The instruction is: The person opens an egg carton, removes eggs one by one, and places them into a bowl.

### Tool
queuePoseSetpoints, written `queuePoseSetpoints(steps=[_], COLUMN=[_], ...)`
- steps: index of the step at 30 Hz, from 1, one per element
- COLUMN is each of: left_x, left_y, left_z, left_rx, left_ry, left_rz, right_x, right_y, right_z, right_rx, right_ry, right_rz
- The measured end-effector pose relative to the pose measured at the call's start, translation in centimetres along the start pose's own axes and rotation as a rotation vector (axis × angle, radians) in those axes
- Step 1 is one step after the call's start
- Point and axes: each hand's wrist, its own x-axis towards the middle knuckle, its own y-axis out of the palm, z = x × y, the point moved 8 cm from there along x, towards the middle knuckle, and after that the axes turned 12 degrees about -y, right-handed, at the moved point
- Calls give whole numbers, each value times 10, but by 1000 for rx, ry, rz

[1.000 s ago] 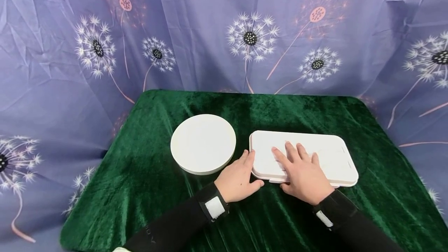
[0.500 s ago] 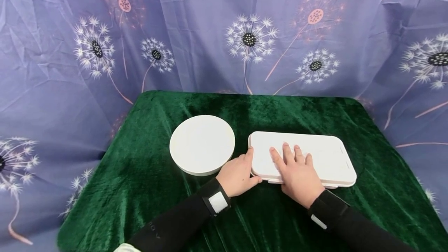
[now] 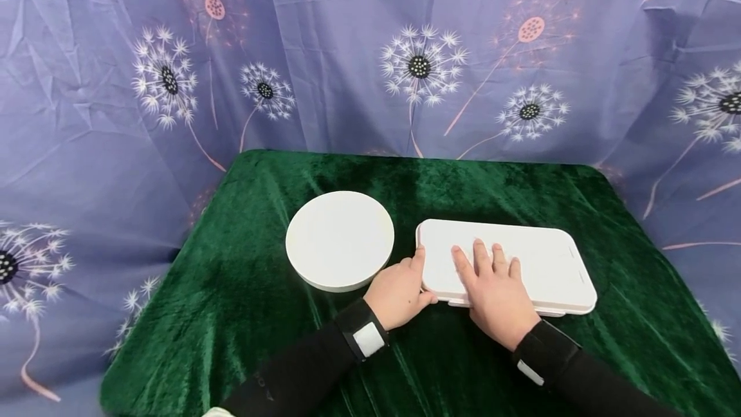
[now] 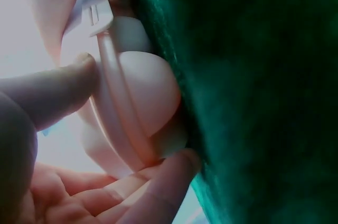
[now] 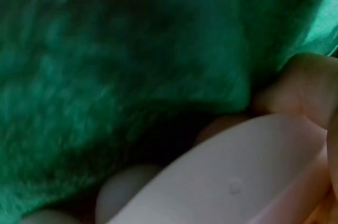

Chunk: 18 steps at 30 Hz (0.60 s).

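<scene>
A white oblong lidded box (image 3: 547,262) lies flat on the right half of the green cloth. From the left wrist view, rounded cups (image 4: 148,86) bulge below its rim and a small latch (image 4: 100,17) sits along the seam. My left hand (image 3: 396,295) grips the box's left end, thumb on the front corner and the other fingers wrapped around the end. Across the lid, my right hand (image 3: 500,301) lies with fingers straight and spread; its thumb is hidden at the front edge in the head view. Close up in the right wrist view is the box's pale side (image 5: 227,166).
A thick round white disc (image 3: 339,240) rests just left of the box, near my left knuckles. Green velvet cloth (image 3: 249,275) covers the table. Behind and beside it hangs a purple curtain (image 3: 336,69) with dandelion prints.
My left fingers have curled tighter around the box's end. My right hand has shifted slightly left, and its thumb has slipped out of sight at the front edge. The box has stayed put.
</scene>
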Motion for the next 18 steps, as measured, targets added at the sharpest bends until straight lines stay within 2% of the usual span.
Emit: queuePoseSetpoints(steps=[8, 14, 18], left_x=[1, -1, -1], left_y=[1, 0, -1], left_z=[1, 0, 1], left_rx=[9, 15, 19], left_ry=[-13, -8, 0], left_rz=[1, 13, -9], right_x=[-1, -1, -3], right_y=[2, 1, 0], right_z=[0, 2, 4], right_rx=[63, 91, 123], right_ry=[21, 18, 1], right_rz=[-32, 8, 40])
